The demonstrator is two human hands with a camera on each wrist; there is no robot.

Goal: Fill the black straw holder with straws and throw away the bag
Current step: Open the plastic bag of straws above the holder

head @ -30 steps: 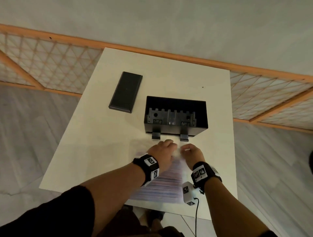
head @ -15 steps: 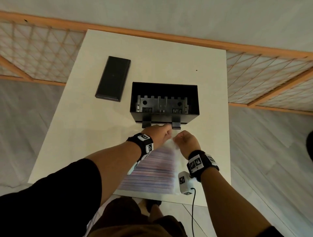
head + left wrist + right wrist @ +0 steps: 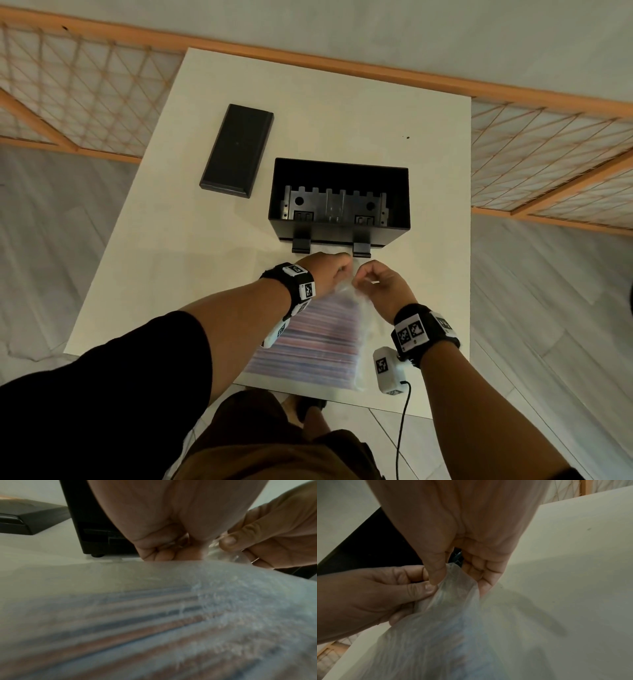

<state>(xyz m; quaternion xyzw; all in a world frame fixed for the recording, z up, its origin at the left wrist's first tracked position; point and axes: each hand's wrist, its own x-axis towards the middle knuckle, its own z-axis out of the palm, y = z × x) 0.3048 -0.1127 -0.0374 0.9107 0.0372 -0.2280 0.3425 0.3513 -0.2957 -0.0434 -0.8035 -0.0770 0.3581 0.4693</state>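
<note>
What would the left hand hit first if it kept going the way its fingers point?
Probably the straw holder: the left hand, pinching the bag, points away from the body at the holder's front wall and its two feet just ahead. The head view leaves the exact gap unclear.

Your head camera looks steeply down over the table [image 3: 164, 219]. Your 2 wrist cameras sit close, facing forward; all 3 share the bag [image 3: 346, 301] mouth.

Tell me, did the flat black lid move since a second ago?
No. The lid lies to the left of the black straw holder with the same gap and slant, near the table's left edge. Only the camera shifted.
</note>
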